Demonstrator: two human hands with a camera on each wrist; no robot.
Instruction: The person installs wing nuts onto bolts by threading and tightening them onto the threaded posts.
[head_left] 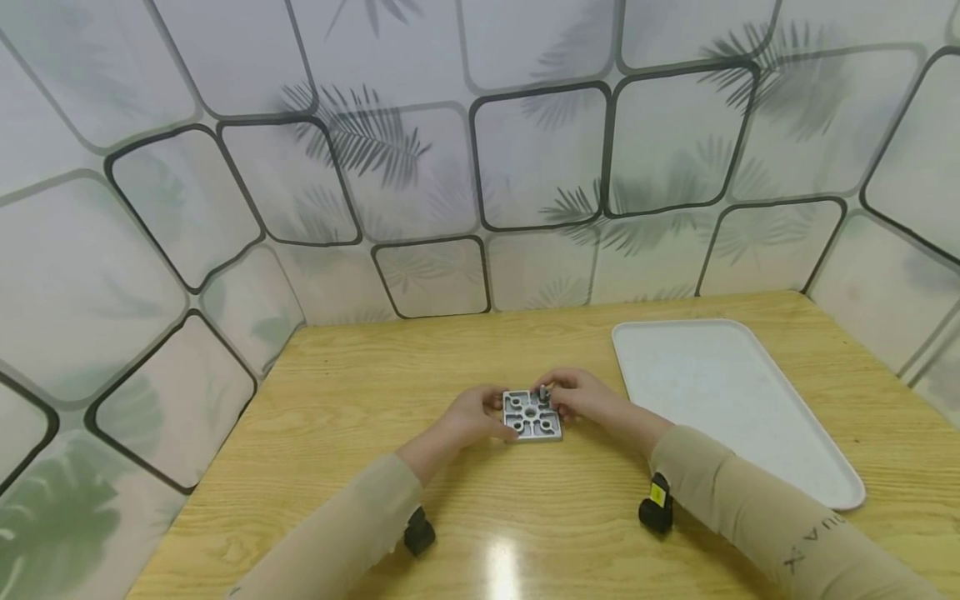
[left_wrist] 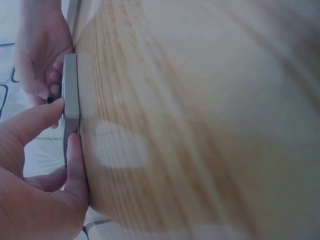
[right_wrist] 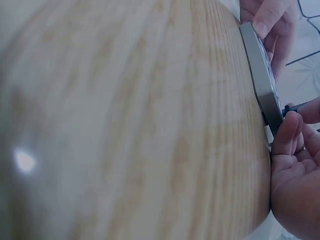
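Observation:
A square grey metal plate (head_left: 531, 428) lies on the wooden table, its ribbed face with several round holes turned up. My left hand (head_left: 472, 414) grips the plate's left side, thumb at the near corner and fingers toward the far one. At the far right hole, my right hand (head_left: 583, 395) pinches a small dark bolt (head_left: 543, 392) standing roughly upright. The right wrist view shows the bolt (right_wrist: 294, 107) between thumb and finger, beside the plate's edge (right_wrist: 260, 70). How deep it sits in the hole is hidden.
A white rectangular tray (head_left: 697, 375) lies on the right of the table (head_left: 360, 375), beyond my right forearm. Patterned walls (head_left: 540, 158) rise behind the table and on both sides. Each wrist carries a small black camera (head_left: 656, 510).

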